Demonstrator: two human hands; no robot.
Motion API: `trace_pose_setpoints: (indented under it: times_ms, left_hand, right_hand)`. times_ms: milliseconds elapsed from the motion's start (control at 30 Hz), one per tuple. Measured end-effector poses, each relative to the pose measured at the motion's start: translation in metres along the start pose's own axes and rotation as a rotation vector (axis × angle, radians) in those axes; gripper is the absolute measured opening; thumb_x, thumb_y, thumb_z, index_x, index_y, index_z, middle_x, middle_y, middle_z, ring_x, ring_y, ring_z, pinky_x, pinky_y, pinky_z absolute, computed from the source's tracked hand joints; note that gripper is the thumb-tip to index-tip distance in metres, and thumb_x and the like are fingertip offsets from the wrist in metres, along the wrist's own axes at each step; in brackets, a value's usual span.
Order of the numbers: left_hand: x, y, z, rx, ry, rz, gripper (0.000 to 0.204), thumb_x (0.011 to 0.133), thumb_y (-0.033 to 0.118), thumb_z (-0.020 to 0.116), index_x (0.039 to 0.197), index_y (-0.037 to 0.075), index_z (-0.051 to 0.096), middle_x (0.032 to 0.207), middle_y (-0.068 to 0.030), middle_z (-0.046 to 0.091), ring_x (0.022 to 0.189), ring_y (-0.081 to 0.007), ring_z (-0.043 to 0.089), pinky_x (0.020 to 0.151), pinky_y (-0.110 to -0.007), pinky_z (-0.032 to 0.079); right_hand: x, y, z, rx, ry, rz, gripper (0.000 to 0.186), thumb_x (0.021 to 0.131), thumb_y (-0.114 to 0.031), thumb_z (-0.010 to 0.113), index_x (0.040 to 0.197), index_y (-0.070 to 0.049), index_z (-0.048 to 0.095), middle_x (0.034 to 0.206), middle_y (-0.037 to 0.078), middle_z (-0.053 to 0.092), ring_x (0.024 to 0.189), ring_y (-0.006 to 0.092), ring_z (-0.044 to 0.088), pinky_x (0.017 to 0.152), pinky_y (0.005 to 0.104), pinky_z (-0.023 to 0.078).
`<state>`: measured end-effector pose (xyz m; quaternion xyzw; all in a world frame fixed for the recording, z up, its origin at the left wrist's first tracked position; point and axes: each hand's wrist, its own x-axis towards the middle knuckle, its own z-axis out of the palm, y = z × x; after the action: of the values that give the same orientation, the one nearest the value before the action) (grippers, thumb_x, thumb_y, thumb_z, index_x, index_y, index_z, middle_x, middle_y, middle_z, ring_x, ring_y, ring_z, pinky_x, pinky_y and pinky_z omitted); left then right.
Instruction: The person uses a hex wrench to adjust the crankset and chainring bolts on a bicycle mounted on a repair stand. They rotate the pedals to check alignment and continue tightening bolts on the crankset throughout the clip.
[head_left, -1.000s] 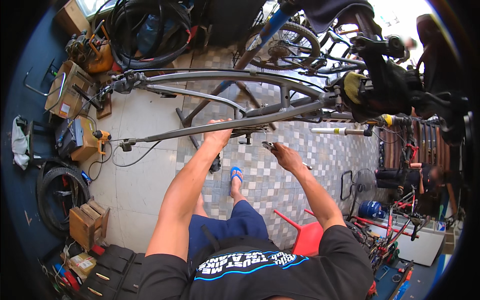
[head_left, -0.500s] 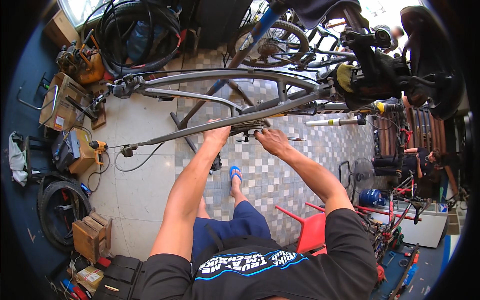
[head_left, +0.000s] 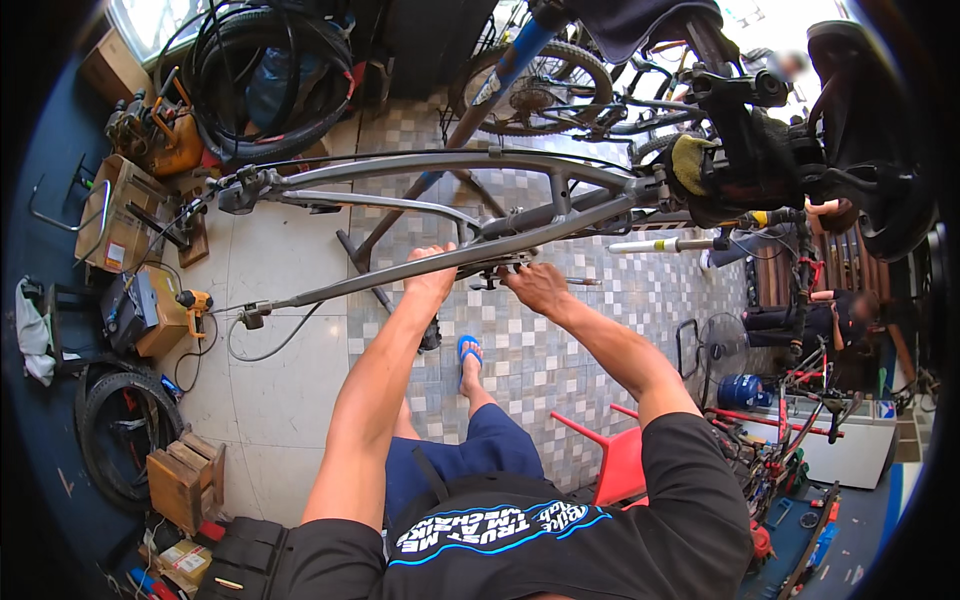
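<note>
A grey bicycle frame [head_left: 560, 222] lies across the view in front of me, held up off the floor. My left hand [head_left: 430, 275] is closed at its lower tube, left of the crank area, and the tube and hand together hide what the fingers grip. My right hand [head_left: 540, 290] is curled, with its fingertips at the dark chainring and crank parts [head_left: 487, 268] under the frame. Whatever it pinches is too small to make out. A black pedal [head_left: 430, 335] hangs beside my left wrist. A loose cable [head_left: 268, 357] loops down from the frame's left end.
A blue-brown stand post [head_left: 420, 185] rises behind the frame. Bicycle tyres [head_left: 265, 85] hang at the back left; a yellow drill [head_left: 195, 302] is beside boxes. A red chair [head_left: 620, 465] stands close on my right, a fan [head_left: 724, 343] beyond it. A person [head_left: 835, 320] is at far right.
Both hands stay at the crank area, with the right hand shifted slightly left. The view has moved a little. Behind the frame at the right, another person's leg and hand have come into view.
</note>
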<state>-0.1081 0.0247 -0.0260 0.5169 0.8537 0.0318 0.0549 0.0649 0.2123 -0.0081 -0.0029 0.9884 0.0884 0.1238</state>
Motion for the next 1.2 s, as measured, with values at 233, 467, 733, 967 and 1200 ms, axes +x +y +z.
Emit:
trace_pose_setpoints:
  times_ms: [233,467,733,967,1200]
  left_hand:
    - [0.005,-0.001,0.0,-0.05,-0.174,-0.061,0.051,0.085,0.019,0.072,0.133,0.01,0.058,0.105,-0.009,0.073,0.096,-0.0246,0.074,0.082,-0.041,0.054]
    - [-0.001,0.0,-0.011,-0.078,-0.158,-0.06,0.052,0.083,0.017,0.073,0.133,0.01,0.058,0.11,-0.0114,0.072,0.1,-0.0287,0.074,0.086,-0.042,0.056]
    - [-0.005,0.007,-0.018,-0.005,-0.106,-0.057,0.029,0.087,0.019,0.071,0.114,0.01,0.064,0.111,-0.0097,0.07,0.103,-0.0278,0.071,0.078,-0.041,0.058]
    - [-0.002,0.011,-0.009,0.143,0.011,-0.052,0.022,0.092,0.021,0.066,0.112,0.011,0.065,0.105,-0.0099,0.07,0.1,-0.0282,0.071,0.079,-0.043,0.056]
    - [0.001,0.004,-0.024,-0.166,-0.118,-0.078,0.029,0.08,0.019,0.071,0.105,0.004,0.065,0.089,-0.0132,0.076,0.085,-0.027,0.077,0.071,-0.039,0.06]
  right_hand:
    - [0.007,-0.002,-0.006,-0.036,-0.092,-0.007,0.034,0.099,-0.015,0.049,0.13,-0.015,0.063,0.079,0.009,0.074,0.074,0.0277,0.076,0.058,0.0426,0.059]
    - [0.001,0.002,-0.001,0.036,0.066,-0.018,0.03,0.099,-0.029,0.057,0.122,-0.012,0.066,0.076,0.009,0.073,0.072,0.0294,0.074,0.059,0.0421,0.057]
    - [-0.026,0.049,-0.053,0.136,-0.314,0.265,0.041,0.095,-0.048,0.063,0.089,-0.009,0.076,0.089,0.014,0.076,0.088,0.0349,0.074,0.073,0.0462,0.058]
    - [-0.034,0.062,-0.069,0.142,-0.391,0.364,0.034,0.089,-0.038,0.066,0.087,-0.006,0.079,0.092,0.018,0.076,0.089,0.0377,0.074,0.079,0.0474,0.058]
    - [-0.033,0.072,-0.048,0.229,-0.408,0.331,0.025,0.082,-0.024,0.062,0.085,-0.003,0.076,0.09,0.023,0.074,0.082,0.0416,0.073,0.074,0.0509,0.059]
